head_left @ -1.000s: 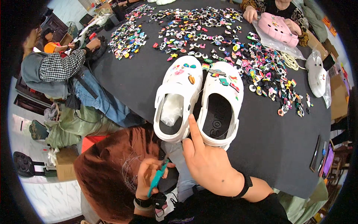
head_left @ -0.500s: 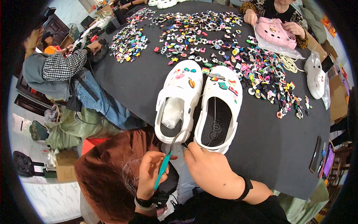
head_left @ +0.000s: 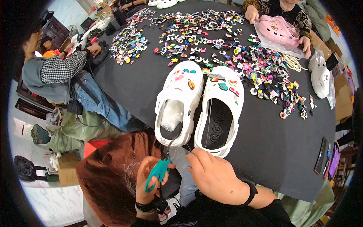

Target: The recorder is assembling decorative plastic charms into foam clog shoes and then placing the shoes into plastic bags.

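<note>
Two white clogs, the left clog and the right clog, lie side by side at the table's near edge, heels toward me. Colourful charms sit on their toes; clear plastic fills the left one. My left hand is closed on teal-handled scissors, whose dark blades point up at the left clog's heel. Beside the right clog's heel, my right hand is closed, thumb and fingers pinched together. A thin thread runs between the clogs toward those fingers; what they grip is mostly hidden.
Loose shoe charms cover the far part of the dark table. Across it, a person handles a pink clog on plastic. A wrapped white clog and pale cord lie right. Another person works left. Brown cloth hangs near my left arm.
The scissors have turned in my left hand, so both handle loops now show. Both clogs have shifted slightly left. The person across has moved one hand off the pink clog.
</note>
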Available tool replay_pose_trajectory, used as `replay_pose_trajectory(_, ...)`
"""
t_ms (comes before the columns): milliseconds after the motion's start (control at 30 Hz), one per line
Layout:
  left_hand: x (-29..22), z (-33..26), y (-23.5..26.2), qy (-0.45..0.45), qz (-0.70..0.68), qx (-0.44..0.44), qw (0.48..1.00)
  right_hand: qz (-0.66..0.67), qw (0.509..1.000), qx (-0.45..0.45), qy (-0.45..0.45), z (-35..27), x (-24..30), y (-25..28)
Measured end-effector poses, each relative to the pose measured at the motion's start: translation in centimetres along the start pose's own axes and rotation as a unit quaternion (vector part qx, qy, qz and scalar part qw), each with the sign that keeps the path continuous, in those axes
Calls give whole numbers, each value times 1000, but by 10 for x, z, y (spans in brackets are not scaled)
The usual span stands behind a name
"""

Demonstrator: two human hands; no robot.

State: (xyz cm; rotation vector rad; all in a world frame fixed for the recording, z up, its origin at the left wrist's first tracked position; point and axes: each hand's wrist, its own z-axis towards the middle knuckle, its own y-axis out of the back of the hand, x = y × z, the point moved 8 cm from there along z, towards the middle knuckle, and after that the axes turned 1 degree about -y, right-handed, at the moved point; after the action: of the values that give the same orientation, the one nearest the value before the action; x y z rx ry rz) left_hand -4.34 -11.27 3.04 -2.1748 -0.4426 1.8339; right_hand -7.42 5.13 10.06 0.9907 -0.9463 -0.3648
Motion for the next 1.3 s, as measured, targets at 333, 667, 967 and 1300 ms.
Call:
replay_pose_trajectory(333,2,1,-13,42,25,30,998,25,998,1,49,-2,4,-5)
replay_pose_trajectory(667,9,-8,7,40,34,4,999,98,991,36,80,-10,9,-9)
replay_pose_trajectory(967,93,-62,148,86,-31,-191,977,437,823,238,273,-48,63,-38)
replay_pose_trajectory(1300,195,-129,307,39,51,-461,885,477,807,276,213,-39,41,-43)
